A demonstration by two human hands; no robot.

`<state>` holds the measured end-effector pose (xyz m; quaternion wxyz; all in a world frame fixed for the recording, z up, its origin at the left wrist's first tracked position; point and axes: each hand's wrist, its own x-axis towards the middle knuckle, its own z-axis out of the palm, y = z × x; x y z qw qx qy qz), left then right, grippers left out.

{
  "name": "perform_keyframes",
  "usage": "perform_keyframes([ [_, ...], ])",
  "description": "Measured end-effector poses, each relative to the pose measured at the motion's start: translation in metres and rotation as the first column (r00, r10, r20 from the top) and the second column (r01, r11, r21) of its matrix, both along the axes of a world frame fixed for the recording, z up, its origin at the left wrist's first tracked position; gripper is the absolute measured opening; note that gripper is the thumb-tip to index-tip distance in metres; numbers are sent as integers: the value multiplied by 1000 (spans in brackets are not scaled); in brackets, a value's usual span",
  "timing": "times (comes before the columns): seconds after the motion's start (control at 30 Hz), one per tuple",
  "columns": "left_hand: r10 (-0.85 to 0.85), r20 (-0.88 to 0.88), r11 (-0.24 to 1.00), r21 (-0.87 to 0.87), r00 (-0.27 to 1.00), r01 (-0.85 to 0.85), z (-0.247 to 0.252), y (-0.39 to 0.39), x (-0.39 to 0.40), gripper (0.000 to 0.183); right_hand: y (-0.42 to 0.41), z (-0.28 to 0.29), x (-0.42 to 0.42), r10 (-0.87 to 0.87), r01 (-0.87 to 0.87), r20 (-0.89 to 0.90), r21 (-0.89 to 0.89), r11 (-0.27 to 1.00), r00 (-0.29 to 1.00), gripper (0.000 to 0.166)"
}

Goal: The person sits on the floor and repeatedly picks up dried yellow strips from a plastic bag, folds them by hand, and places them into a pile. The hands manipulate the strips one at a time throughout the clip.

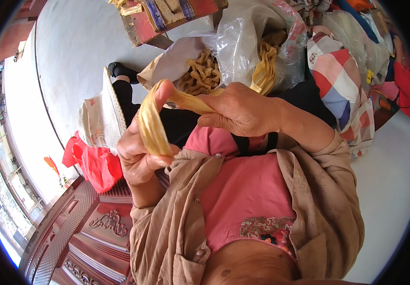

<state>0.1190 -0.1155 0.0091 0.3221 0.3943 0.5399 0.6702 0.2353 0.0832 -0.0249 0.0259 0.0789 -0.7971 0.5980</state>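
A flat, yellowish strip of dried plant material [152, 132] is looped around the raised fingers of my left hand [141, 149], its lower end at the thumb. From the top of that loop the strip runs right to my right hand [244, 108], which pinches it between thumb and fingers. Beyond my right hand, a bundle of similar yellow strips [266, 67] hangs from a clear plastic bag [237, 39]. Curled brown pieces [203, 73] lie in an open bag just past my hands.
A red wooden stool [205, 7] bearing strips stands at the top. To the left are a white woven hat [101, 114], a red plastic bag [98, 167] and a carved reddish-brown panel [105, 221]. A checkered cloth bag [336, 71] sits at right, with part of another person [404, 85] beyond.
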Motion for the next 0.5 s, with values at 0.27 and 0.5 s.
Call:
perform_keyframes([
  [0.27,-65,-945,954,-153,322,-258,-21,40,21,17,24,-12,15,106,12,314,-351,936,944,29],
  [0.5,-20,-924,948,-139,382,-288,-22,54,34,19,30,0,12,196,297,483,-760,578,853,21],
])
